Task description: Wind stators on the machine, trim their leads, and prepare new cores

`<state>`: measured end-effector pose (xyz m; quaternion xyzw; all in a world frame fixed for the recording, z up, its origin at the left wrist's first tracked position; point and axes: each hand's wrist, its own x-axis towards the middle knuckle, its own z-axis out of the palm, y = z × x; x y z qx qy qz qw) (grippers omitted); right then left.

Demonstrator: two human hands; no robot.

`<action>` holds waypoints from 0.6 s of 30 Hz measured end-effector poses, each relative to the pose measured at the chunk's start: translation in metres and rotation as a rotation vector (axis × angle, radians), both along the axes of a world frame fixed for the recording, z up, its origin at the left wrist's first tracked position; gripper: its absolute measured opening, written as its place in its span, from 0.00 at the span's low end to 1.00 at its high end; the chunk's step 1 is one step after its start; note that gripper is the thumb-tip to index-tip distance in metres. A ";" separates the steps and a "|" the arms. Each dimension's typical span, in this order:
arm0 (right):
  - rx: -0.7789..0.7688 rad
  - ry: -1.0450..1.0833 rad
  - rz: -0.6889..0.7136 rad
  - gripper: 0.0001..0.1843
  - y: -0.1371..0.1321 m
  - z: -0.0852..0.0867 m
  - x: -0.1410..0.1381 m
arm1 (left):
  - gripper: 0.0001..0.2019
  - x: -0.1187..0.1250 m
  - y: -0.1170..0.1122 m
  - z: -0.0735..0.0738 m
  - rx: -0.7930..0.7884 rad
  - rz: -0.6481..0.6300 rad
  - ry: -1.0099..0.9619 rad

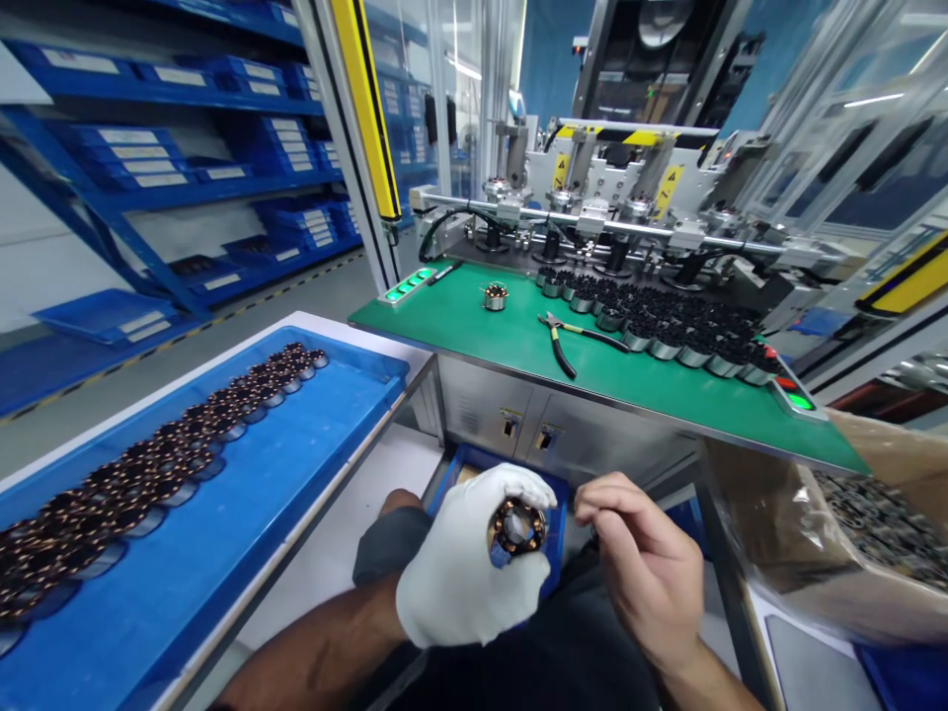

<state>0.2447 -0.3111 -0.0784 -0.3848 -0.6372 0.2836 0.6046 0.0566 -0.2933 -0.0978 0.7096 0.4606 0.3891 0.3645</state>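
Note:
My left hand [474, 563], in a white glove, is closed round a copper-wound motor stator [519, 525] held above my lap. The stator's ring of copper coils faces up between thumb and fingers. Close by on the right is my bare right hand [644, 563], its fingers curled together and apart from the stator. Whether those fingertips pinch anything small is hidden. A single stator with wire ends sticking up [496, 295] stands on the green mat [459, 321]. Right of it lie diagonal cutters [567, 341] with black and yellow handles, jaws pointing away from me.
Many wound stators [185, 444] lie in rows in a blue tray [296, 454] at left. Black-topped cores [652, 316] crowd the mat before the machine's fixtures [592, 222]. Green-lit button panels [410, 284] flank the mat. A cardboard box of metal parts [785, 523] stands at right.

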 end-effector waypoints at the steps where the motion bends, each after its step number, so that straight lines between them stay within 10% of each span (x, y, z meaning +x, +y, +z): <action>1: -0.016 -0.022 0.014 0.08 0.001 0.000 0.001 | 0.21 -0.003 0.001 -0.008 -0.011 0.003 0.001; 9: 0.181 -0.120 -0.094 0.11 -0.018 0.001 -0.010 | 0.21 -0.012 -0.001 -0.046 -0.067 0.028 -0.068; 18: 0.187 -0.199 0.181 0.21 -0.003 0.006 0.010 | 0.14 -0.007 -0.004 0.002 -0.155 -0.209 -0.153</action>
